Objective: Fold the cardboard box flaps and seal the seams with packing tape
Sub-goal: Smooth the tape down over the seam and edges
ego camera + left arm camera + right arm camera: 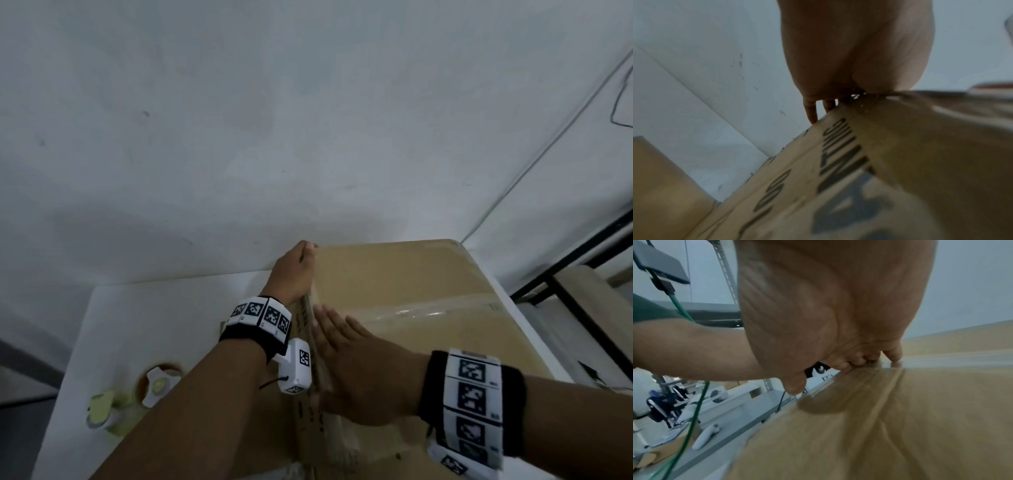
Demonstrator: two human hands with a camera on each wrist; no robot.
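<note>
Right hand (356, 370) is nearest the head camera, laid flat on top of the cardboard box (428, 274), fingers (325, 318) straight and spread a little, tips at the box's left top edge where a strip of packing tape (431, 313) crosses the lid. Right wrist view agrees: palm down, fingertips pressing the glossy strip. Left hand (294, 270) is further back on the same left edge, wrapped over the far left corner; its wrist view shows fingers (812, 112) pointing down the printed side wall, thumb side on the top edge, so it grips the corner loosely, exact curl hard to tell. Box sits on the white surface (144, 308), its long axis running away from the person; flaps look closed. Tape strip runs left to right across the lid, so the right hand is the nearer one for smoothing it down over the left edge. Tape rolls (150, 383) lie on the surface left of the box, well apart from both hands.
</note>
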